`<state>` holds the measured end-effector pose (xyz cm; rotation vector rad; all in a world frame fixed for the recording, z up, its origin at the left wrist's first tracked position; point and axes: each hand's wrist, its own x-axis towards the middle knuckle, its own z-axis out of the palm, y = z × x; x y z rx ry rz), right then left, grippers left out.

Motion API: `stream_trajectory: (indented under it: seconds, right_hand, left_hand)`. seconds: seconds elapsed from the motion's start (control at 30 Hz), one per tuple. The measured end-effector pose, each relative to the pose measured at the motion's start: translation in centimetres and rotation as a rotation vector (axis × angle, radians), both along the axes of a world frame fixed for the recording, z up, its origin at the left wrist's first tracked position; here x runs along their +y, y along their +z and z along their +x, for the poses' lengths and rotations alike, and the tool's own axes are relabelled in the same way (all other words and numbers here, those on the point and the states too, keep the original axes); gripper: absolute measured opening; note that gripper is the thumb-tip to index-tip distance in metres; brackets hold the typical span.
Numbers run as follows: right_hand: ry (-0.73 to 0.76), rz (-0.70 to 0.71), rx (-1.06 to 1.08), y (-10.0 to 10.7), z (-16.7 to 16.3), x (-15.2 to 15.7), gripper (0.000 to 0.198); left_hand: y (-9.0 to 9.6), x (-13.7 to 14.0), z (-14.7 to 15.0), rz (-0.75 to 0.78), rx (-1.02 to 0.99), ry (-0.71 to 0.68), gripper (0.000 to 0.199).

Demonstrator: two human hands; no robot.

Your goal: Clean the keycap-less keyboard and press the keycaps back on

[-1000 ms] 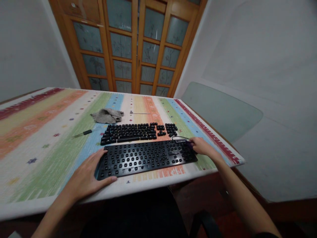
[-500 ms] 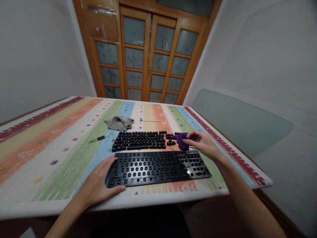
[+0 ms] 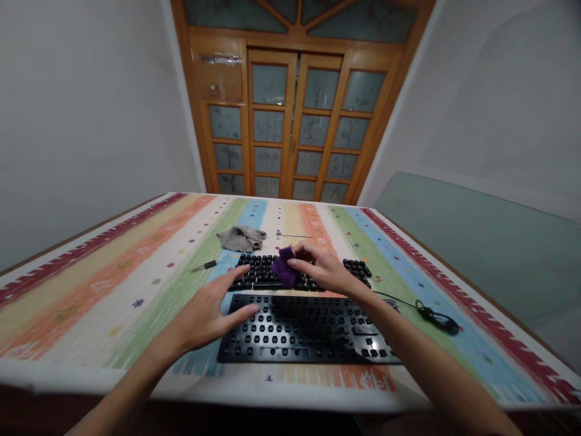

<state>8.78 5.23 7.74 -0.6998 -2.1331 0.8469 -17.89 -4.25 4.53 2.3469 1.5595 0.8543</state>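
Keyboard base: lies flat near the table's front edge, a black board [image 3: 272, 330] with its bare key stems showing; the stripping looks done on every part in view (the right forearm [image 3: 408, 339] crosses its right end, so that stretch cannot be checked).
Keycaps: set out on the striped tablecloth [image 3: 136, 339] just beyond the base, the black keycaps [image 3: 261, 261] in keyboard order; refitting, if meant, has not begun.
Purple cloth: pinched between the right hand's [image 3: 324, 269] thumb and fingers, the purple cloth [image 3: 285, 267] is over the keycap rows; whether it touches them is hard to tell from this angle. Wiping seems to be the stage in hand, though how much is cleaned cannot be judged.
Left hand: fingers spread and gripping nothing, the left hand [image 3: 211, 309] is at the base's upper left corner; contact is unclear.
Grey cloth: crumpled beyond the keycaps, the grey cloth [image 3: 242, 238] lies apart from both hands.
Cable: coiled right of the base, the black cable [image 3: 438, 318] is loose on the tablecloth.
Lettering: keycap legends are too small to read; no brand or label is legible.
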Motion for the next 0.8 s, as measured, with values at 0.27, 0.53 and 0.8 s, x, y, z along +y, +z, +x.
stream_trajectory:
  seconds: [0.27,0.53,0.8]
  right_hand:
    - [0.076,-0.049,0.112,0.7,-4.9,1.9,0.013]
    - [-0.118,0.009,0.030,0.2,-0.9,3.0,0.023]
    - [-0.238,-0.055,0.028,-0.8,3.3,3.5,0.026]
  left_hand:
    - [2.7,7.9,3.0,0.241,-0.259,-0.107,0.033]
    - [3.8,16.2,-2.0,0.343,-0.067,0.170,0.027]
    - [0.6,22.2,-5.6,0.143,0.114,0.245,0.036]
